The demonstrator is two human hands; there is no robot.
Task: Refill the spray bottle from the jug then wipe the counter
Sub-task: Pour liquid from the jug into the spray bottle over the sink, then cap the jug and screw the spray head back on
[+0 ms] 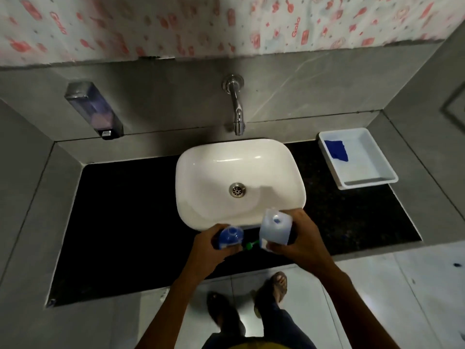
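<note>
My left hand (210, 245) grips the spray bottle (230, 236), a blue bottle seen from above with its neck open, standing on the black counter (130, 222) in front of the sink. My right hand (302, 238) holds the translucent jug (275, 229) with bluish liquid and a blue cap spot on top, upright just right of the bottle. A green piece (250, 245), probably the sprayer head, lies on the counter between the two. A blue cloth (336, 150) lies in a white tray (372, 183) at the far right.
A white basin (239, 182) sits mid-counter under a chrome tap (236, 109). A soap dispenser (94, 109) hangs on the grey wall at left. The counter's front edge runs just below my hands; my feet stand on pale floor tiles.
</note>
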